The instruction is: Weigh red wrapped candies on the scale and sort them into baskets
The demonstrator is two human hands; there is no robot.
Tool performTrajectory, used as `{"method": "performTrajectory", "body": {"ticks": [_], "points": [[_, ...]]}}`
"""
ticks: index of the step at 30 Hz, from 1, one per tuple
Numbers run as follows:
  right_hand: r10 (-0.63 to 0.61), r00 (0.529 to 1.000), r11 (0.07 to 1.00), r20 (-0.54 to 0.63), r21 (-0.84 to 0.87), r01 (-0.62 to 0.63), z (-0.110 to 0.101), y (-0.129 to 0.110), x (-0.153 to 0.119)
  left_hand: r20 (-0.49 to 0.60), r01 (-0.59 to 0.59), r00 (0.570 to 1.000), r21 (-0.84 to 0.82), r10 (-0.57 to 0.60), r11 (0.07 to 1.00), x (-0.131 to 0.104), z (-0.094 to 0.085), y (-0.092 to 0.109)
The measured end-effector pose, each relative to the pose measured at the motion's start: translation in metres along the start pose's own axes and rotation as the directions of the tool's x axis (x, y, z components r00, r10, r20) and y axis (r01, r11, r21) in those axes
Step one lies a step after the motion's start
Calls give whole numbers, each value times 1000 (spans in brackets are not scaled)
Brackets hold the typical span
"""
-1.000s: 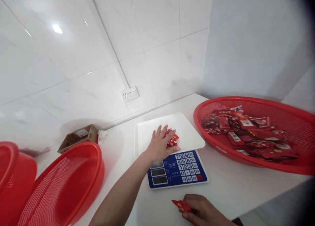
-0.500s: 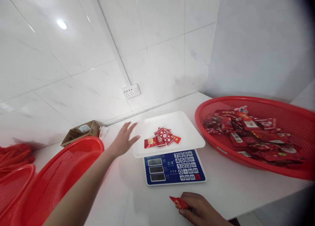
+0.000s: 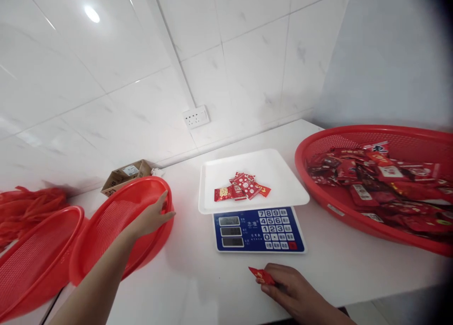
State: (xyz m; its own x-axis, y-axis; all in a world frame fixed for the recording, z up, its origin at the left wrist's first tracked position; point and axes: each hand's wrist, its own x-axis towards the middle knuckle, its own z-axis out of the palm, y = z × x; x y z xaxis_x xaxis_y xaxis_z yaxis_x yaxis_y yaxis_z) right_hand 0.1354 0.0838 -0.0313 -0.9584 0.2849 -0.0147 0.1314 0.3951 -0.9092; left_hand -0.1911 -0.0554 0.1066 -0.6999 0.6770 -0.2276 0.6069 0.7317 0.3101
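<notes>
My right hand pinches a small red candy packet over the table, in front of the digital scale. On the scale's white tray lies a small pile of red packets, some with white dots or gold print. At the left, my left hand is at the right rim of a red plastic basket. Its thumb and fingers are apart, and I see nothing held in them. Whether the fingers touch the rim I cannot tell.
A large red basket with many red packets stands at the right. Another red basket is at the lower left, near red netting. A cardboard box sits by the wall, left of a socket.
My left hand has moved left, from beside the scale tray to the red basket's rim. My right hand still holds the packet. The view has shifted slightly, and the scale display now shows other digits.
</notes>
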Motion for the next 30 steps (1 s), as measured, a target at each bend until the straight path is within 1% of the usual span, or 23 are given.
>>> {"method": "performTrajectory", "body": {"ticks": [3,5,6,9,11,13,14,16,17,20,23,27,30], "points": [[6,1000,1000,-16,2,-6,2,1,-1,98,-108,989,-54,113,993,3,4,16],[5,1000,1000,-30,0,-5,3,2,-2,138,-174,974,-66,182,983,4,6,23],[1,999,1000,-37,-4,-1,3,2,-2,155,-192,968,-56,199,980,4,6,25],[-5,999,1000,-50,-21,4,4,2,-2,187,-198,962,-11,197,980,3,7,32],[-1,999,1000,-52,-22,0,3,2,-2,163,-225,962,21,219,974,3,8,38],[3,999,1000,-52,-17,-4,3,1,-1,90,-278,957,27,274,960,2,9,49],[1,999,1000,-52,-18,-2,3,1,-1,47,-315,948,25,314,949,2,11,56],[-2,999,1000,-43,-26,1,3,2,0,-6,-400,916,11,400,916,4,16,73],[-1,999,1000,-38,-31,-1,3,2,0,-5,-447,895,11,447,895,7,20,83],[13,1000,999,-28,-38,-14,4,2,0,54,-563,825,2,562,826,18,36,110],[8,999,1000,-41,-30,-10,5,1,0,100,-645,760,-14,643,764,31,55,133],[9,999,1000,-47,-16,-10,6,1,-2,117,-718,691,-10,714,696,45,73,153],[16,999,1000,-48,-19,-17,6,1,-2,101,-746,662,-4,742,666,52,79,159]]}}
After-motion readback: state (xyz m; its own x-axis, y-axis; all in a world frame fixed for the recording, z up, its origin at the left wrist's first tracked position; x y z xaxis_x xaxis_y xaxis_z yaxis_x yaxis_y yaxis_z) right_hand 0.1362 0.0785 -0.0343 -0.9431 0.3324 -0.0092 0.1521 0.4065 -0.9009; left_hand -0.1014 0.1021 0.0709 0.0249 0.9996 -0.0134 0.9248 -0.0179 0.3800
